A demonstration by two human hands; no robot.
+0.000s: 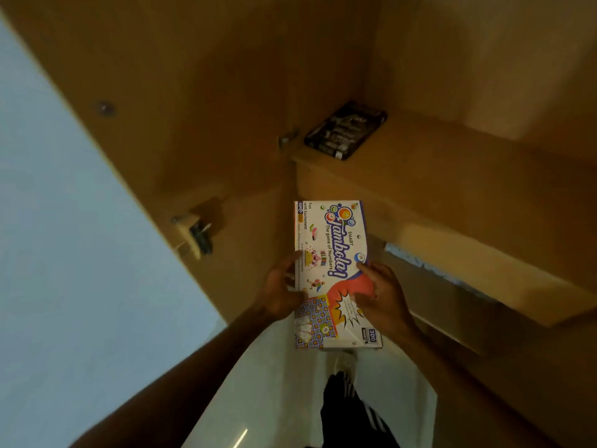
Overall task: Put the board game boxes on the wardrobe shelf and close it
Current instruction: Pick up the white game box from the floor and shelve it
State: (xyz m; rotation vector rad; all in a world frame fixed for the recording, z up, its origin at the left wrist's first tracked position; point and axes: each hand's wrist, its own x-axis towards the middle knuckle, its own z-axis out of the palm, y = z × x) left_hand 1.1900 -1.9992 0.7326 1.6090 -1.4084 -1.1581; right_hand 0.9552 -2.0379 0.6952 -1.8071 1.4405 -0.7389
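Observation:
I hold a white Tambola board game box (pixel 332 253) with colourful print in both hands, just below and in front of the wooden wardrobe shelf (pixel 436 176). My left hand (pixel 282 291) grips its left edge. My right hand (pixel 381 295) grips its right side, fingers on the red patch. A dark, black board game box (pixel 345 129) lies flat on the shelf near its left front corner. The open wardrobe door (pixel 168 101) stands to the left, its inner wooden face turned toward me.
Two metal hinges (pixel 197 234) sit on the door's inner side. A lower wooden shelf edge (pixel 484 299) juts out on the right. The white tiled floor (pixel 277 383) and my leg in dark striped trousers (pixel 352 412) are below. A pale wall (pixel 48 253) fills the left.

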